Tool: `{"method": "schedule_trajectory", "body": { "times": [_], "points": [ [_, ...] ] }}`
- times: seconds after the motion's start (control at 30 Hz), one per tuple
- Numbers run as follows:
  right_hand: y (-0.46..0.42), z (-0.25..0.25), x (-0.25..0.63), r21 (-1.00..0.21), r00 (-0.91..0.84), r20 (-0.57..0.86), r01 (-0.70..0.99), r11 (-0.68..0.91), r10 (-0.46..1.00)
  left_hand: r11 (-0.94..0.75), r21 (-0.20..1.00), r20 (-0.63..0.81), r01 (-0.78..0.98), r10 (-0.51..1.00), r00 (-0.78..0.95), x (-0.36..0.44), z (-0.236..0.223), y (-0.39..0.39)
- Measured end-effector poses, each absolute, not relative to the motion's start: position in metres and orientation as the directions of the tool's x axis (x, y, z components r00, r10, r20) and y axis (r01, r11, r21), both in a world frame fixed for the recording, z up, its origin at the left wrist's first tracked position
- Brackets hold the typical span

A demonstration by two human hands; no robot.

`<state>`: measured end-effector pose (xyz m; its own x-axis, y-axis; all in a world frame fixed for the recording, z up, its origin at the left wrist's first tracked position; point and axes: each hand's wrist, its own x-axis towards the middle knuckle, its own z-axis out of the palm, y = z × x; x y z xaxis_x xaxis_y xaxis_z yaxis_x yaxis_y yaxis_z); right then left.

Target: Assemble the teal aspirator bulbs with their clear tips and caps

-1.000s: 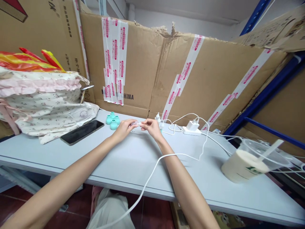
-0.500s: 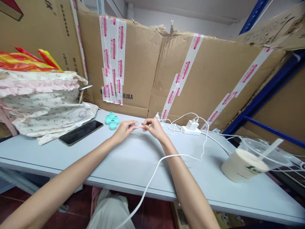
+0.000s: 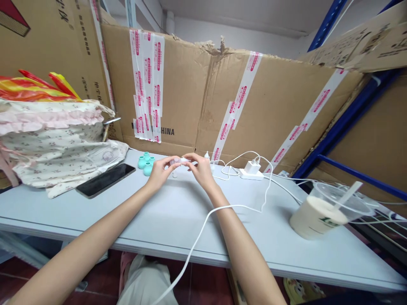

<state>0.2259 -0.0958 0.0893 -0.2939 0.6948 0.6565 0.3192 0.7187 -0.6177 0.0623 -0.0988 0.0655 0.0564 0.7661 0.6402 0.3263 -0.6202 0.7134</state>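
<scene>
Above the back of the table, my left hand [image 3: 160, 174] and my right hand [image 3: 202, 170] meet, fingertips pinched around a small translucent whitish piece [image 3: 178, 161]. Its exact kind is too small to make out, and fingers hide part of it. Just below it shows a small clear round piece [image 3: 174, 174], seemingly on the tabletop. Left of my left hand stands a cluster of several small mint-green vase-shaped pieces [image 3: 147, 169]. Behind my right hand rises a small white bottle with a pointed tip [image 3: 207, 155], partly covered by the hand.
A black phone [image 3: 106, 180] lies at the left beside a floral cloth bag [image 3: 60, 148]. White cables run from a power strip [image 3: 251, 174] with a charger, one crossing my right forearm. A drink cup with a straw [image 3: 314, 218] stands right. Taped cardboard [image 3: 187, 97] walls the back.
My hands have shifted slightly left and up in view, still together. The small clear round piece now shows beneath them. The whole view has tilted a little.
</scene>
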Motion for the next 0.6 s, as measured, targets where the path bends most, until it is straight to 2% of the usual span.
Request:
{"method": "schedule_trajectory", "body": {
  "times": [0.2,0.37,0.5,0.6],
  "points": [
    [-0.104,0.102,0.230,-0.295,-0.460,0.544,0.679,0.673,0.702,-0.664,0.578,0.698,0.474,0.703,0.132,0.058,0.064,-0.097],
    [-0.108,0.101,0.233,-0.104,-0.562,0.428,0.747,0.656,0.707,-0.700,0.487,0.675,0.522,0.681,0.284,0.055,0.057,-0.094],
    [-0.107,0.095,0.232,-0.025,-0.597,0.361,0.762,0.648,0.716,-0.747,0.437,0.646,0.501,0.649,0.403,0.054,0.051,-0.092],
    [-0.105,0.092,0.232,-0.051,-0.598,0.352,0.756,0.652,0.720,-0.742,0.428,0.632,0.516,0.654,0.416,0.053,0.049,-0.092]
  ]
}}
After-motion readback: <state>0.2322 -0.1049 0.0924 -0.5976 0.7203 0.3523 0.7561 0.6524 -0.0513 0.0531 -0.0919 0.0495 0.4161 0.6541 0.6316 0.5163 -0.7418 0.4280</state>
